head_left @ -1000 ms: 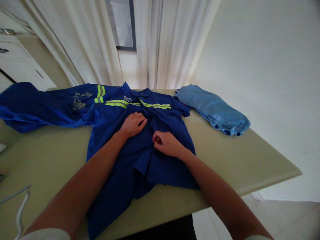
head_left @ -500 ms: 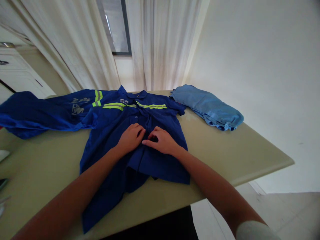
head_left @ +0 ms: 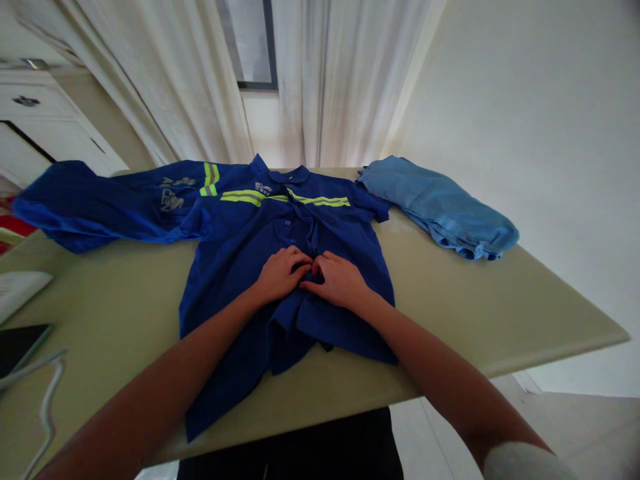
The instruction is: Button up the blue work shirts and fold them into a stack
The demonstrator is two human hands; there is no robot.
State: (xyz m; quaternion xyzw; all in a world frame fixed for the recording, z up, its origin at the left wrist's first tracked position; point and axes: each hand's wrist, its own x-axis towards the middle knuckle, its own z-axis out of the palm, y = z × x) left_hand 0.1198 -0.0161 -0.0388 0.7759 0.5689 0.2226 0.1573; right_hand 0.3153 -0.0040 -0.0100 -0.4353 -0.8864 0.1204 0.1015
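The blue shirt (head_left: 245,243) lies beneath our left hand (head_left: 281,275) and right hand (head_left: 341,279), which hide part of its front. Both, half curled, nearly meet on the cloth; we cannot tell whether they grip it. Two buttons (head_left: 287,223) show beyond the left hand.

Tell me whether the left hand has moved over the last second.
Yes: judged against the far edge of the table, the left hand has moved toward the person, down the dark blue shirt.
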